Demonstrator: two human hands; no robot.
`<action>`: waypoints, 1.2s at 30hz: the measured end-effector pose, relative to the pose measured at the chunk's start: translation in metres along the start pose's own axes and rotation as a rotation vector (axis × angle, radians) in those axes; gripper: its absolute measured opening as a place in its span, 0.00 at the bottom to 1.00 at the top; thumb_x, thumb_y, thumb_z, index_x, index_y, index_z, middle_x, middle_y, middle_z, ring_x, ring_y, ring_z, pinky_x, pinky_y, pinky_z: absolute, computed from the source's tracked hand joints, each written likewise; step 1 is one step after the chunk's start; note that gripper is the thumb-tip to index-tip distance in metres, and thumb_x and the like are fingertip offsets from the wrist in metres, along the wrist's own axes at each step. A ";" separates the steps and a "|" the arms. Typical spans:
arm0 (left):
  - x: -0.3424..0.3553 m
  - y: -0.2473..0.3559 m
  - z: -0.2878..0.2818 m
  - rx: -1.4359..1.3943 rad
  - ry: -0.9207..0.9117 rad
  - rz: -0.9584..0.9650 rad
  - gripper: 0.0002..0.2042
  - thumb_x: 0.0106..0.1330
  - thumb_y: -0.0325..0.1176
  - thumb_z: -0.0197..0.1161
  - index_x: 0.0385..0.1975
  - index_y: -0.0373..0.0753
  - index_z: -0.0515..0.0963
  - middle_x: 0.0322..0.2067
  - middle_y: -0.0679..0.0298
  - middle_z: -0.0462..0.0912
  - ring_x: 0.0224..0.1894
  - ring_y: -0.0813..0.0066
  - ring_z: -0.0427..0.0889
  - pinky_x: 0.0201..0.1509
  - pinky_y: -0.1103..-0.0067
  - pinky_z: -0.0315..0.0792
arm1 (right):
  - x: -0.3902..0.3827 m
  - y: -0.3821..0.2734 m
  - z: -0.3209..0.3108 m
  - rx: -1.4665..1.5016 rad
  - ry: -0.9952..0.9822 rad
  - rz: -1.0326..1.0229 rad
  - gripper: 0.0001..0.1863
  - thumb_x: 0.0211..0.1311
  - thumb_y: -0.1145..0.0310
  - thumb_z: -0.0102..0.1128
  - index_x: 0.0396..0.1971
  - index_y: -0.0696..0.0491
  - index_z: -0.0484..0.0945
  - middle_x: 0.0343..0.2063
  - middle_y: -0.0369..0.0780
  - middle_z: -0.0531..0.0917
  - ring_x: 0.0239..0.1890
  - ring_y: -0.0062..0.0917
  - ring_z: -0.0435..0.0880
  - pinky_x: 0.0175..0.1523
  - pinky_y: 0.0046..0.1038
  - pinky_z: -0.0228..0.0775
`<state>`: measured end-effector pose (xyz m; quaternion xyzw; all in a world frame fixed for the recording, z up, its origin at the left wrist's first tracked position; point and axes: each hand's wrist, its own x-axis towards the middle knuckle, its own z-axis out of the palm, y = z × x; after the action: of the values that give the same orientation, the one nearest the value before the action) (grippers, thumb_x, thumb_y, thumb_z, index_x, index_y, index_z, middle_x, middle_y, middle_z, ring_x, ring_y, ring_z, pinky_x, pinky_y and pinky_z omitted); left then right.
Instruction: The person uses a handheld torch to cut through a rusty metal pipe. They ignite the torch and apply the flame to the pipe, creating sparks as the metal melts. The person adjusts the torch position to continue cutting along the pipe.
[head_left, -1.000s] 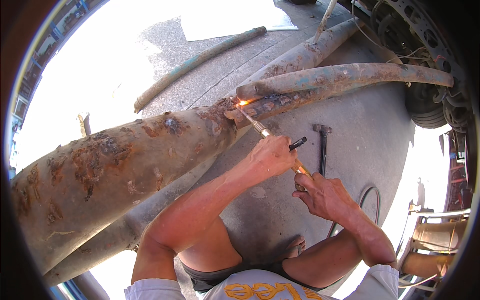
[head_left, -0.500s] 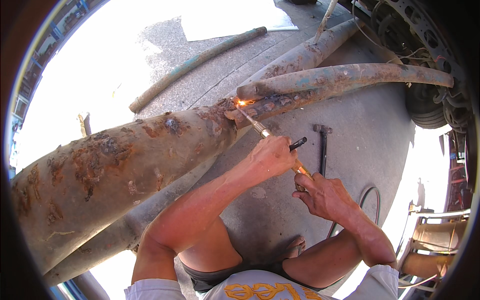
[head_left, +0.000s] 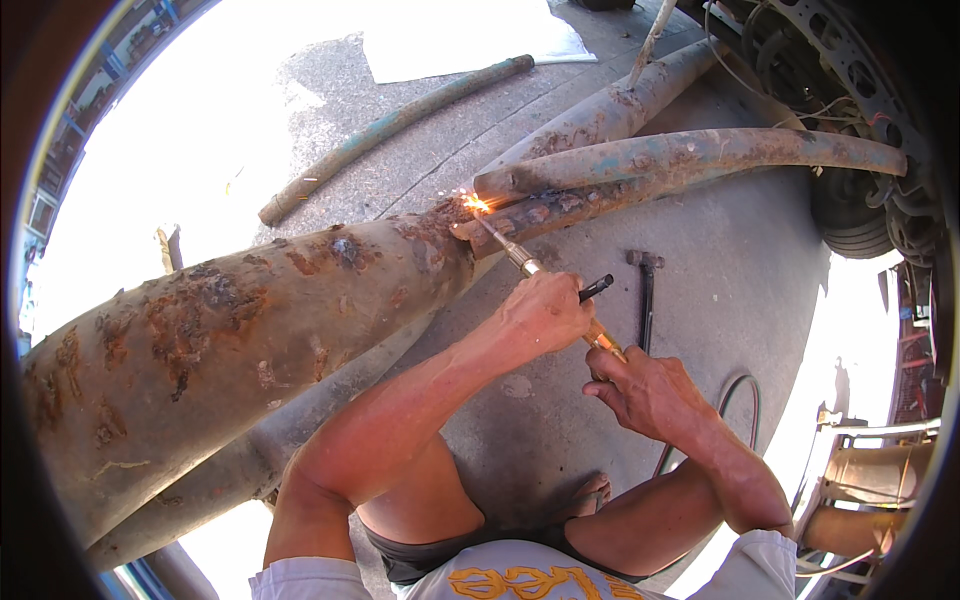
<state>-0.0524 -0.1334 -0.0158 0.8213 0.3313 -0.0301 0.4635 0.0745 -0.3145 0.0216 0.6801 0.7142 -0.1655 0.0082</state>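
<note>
My left hand (head_left: 548,312) is closed around the front part of a brass cutting torch (head_left: 520,258), and a thin black rod (head_left: 597,288) sticks out of the same fist. Farther back, my right hand (head_left: 645,388) grips the torch's rear end. At its tip, bright orange sparks (head_left: 476,203) fly where it meets the rusty end of a large thick pipe (head_left: 270,300). A smaller curved pipe (head_left: 690,155) lies just right of the sparks, on top of a rusted pipe section (head_left: 560,210).
A hammer (head_left: 646,295) rests on the concrete right of the torch, near a dark hose (head_left: 750,400). Another loose pipe (head_left: 400,130) lies beyond the thick one. Vehicle parts with a tyre (head_left: 850,215) stand at the upper right; rusty cylinders (head_left: 870,475) are at the lower right.
The sparks have grown larger and spread upward and to the left. Both hands and the torch have stayed almost still.
</note>
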 end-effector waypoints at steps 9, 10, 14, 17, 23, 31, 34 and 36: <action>0.000 -0.001 0.001 0.008 0.013 0.021 0.20 0.74 0.46 0.58 0.43 0.31 0.83 0.35 0.39 0.87 0.45 0.36 0.87 0.52 0.53 0.78 | 0.000 -0.001 0.000 -0.017 0.014 -0.005 0.17 0.77 0.51 0.60 0.52 0.45 0.69 0.26 0.46 0.80 0.23 0.41 0.87 0.26 0.41 0.78; 0.000 -0.001 0.001 0.013 0.007 0.009 0.20 0.74 0.46 0.58 0.43 0.31 0.83 0.35 0.39 0.87 0.45 0.36 0.87 0.52 0.53 0.78 | 0.000 -0.001 0.000 -0.018 0.019 -0.008 0.17 0.77 0.51 0.60 0.52 0.45 0.69 0.26 0.46 0.80 0.23 0.41 0.87 0.26 0.41 0.78; -0.001 0.000 0.001 -0.004 0.011 0.009 0.20 0.74 0.46 0.58 0.44 0.31 0.84 0.36 0.39 0.87 0.45 0.36 0.87 0.52 0.53 0.78 | -0.001 -0.002 0.000 -0.036 0.011 -0.007 0.17 0.77 0.51 0.60 0.51 0.45 0.69 0.26 0.46 0.80 0.23 0.41 0.87 0.26 0.40 0.78; -0.001 0.000 0.001 -0.001 0.014 0.009 0.20 0.74 0.46 0.58 0.44 0.32 0.84 0.36 0.39 0.87 0.46 0.36 0.87 0.52 0.53 0.78 | -0.001 -0.002 -0.001 -0.042 0.019 -0.011 0.17 0.77 0.51 0.60 0.51 0.45 0.69 0.26 0.45 0.79 0.22 0.40 0.86 0.26 0.40 0.78; -0.003 -0.001 0.001 -0.029 0.015 0.028 0.19 0.74 0.45 0.59 0.43 0.32 0.84 0.36 0.40 0.87 0.45 0.37 0.87 0.52 0.54 0.78 | -0.003 -0.002 -0.002 -0.041 0.041 -0.020 0.16 0.77 0.52 0.61 0.50 0.45 0.70 0.26 0.45 0.79 0.22 0.40 0.85 0.26 0.39 0.77; -0.001 -0.009 0.008 -0.085 0.050 0.131 0.18 0.70 0.42 0.62 0.37 0.29 0.85 0.30 0.40 0.86 0.38 0.39 0.88 0.45 0.55 0.80 | -0.003 0.001 -0.006 0.073 -0.034 0.038 0.18 0.75 0.53 0.64 0.53 0.47 0.71 0.32 0.46 0.84 0.32 0.48 0.87 0.36 0.47 0.78; 0.002 -0.011 0.011 -0.077 0.077 0.174 0.18 0.67 0.41 0.64 0.35 0.27 0.85 0.29 0.39 0.86 0.36 0.39 0.89 0.44 0.56 0.81 | -0.002 -0.002 -0.005 0.099 0.002 0.037 0.20 0.73 0.56 0.66 0.54 0.50 0.71 0.35 0.46 0.86 0.34 0.49 0.87 0.38 0.47 0.78; 0.003 -0.012 0.012 -0.101 0.100 0.178 0.17 0.65 0.40 0.65 0.33 0.27 0.85 0.29 0.39 0.86 0.36 0.39 0.89 0.43 0.55 0.81 | -0.002 -0.005 -0.006 0.105 0.035 0.026 0.20 0.72 0.59 0.68 0.54 0.52 0.71 0.36 0.46 0.86 0.35 0.49 0.87 0.39 0.46 0.79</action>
<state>-0.0538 -0.1371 -0.0323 0.8234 0.2811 0.0690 0.4880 0.0711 -0.3147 0.0290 0.6916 0.6956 -0.1907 -0.0376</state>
